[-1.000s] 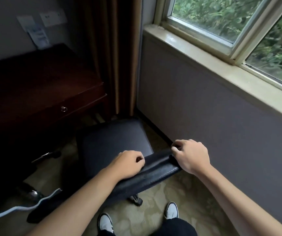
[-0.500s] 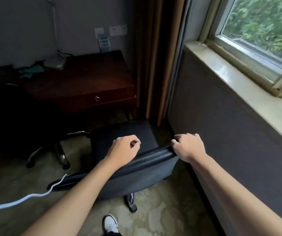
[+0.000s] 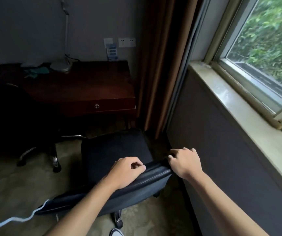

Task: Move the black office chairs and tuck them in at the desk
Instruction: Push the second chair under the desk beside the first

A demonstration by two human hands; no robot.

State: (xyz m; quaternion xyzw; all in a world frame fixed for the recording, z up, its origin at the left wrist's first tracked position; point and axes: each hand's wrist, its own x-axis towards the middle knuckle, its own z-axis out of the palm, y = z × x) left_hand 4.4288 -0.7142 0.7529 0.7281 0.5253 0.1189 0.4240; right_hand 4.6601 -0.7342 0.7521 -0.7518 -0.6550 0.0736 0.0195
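Hands (image 3: 125, 172) gripping chair backrest (image 3: 147, 180), desk (image 3: 85, 86) ahead.

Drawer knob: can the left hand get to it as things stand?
Probably not. The left hand grips the chair backrest, and the seat sits between it and the knob, which lies well beyond the arm's stretch.

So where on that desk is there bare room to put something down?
The desk is bare across its right half, from the lamp base over to the curtain and forward to the drawer edge. The back left corner is crowded: the lamp base sits there beside crumpled greenish items. The far left is too dark to judge.
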